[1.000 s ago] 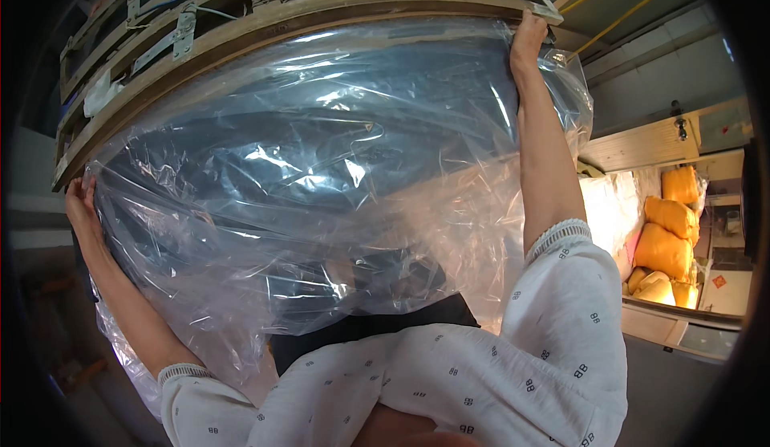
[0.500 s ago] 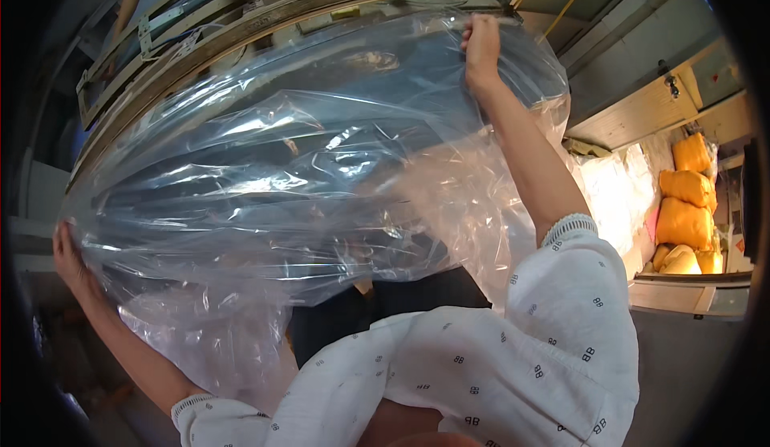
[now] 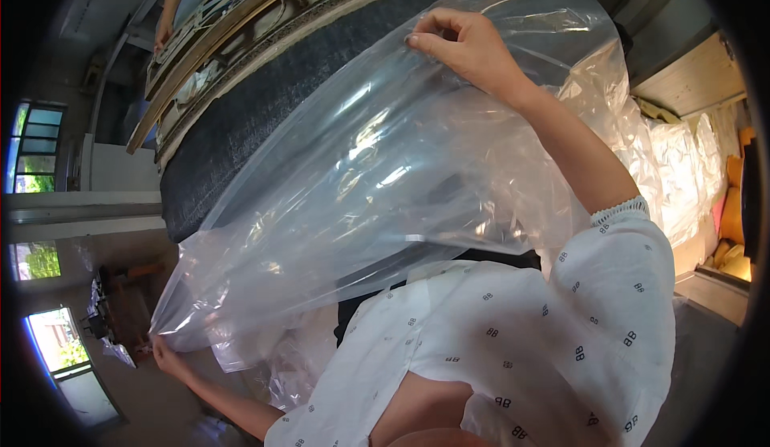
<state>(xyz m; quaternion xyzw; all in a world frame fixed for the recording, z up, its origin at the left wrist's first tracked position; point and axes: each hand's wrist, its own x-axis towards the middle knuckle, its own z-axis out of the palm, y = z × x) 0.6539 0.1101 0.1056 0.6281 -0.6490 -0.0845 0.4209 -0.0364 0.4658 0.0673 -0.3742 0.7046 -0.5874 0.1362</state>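
A large sheet of clear plastic film (image 3: pixel 345 182) stretches between my two hands, wrinkled and shiny. My right hand (image 3: pixel 464 50) pinches its far edge, thumb against forefinger, above a dark worktop. Low at the left, my left hand (image 3: pixel 167 357) is closed on the near left corner, and the film gathers into folds there. The film's near side hangs in front of my body. Under and beyond it lies the dark grey surface (image 3: pixel 241 130) of the bench, partly seen through the plastic.
A wooden and metal frame (image 3: pixel 233 30) runs along the bench's far side. Beyond it, another person's arm (image 3: pixel 167 22) shows. More crumpled film (image 3: pixel 682 170) lies at the right near orange bundles (image 3: pixel 731 206). Windows (image 3: pixel 60 343) are at the left.
The film's far edge has come away from the frame toward me, baring the dark bench surface. My left hand has moved down and right; my right hand is slightly lower. The view has shifted.
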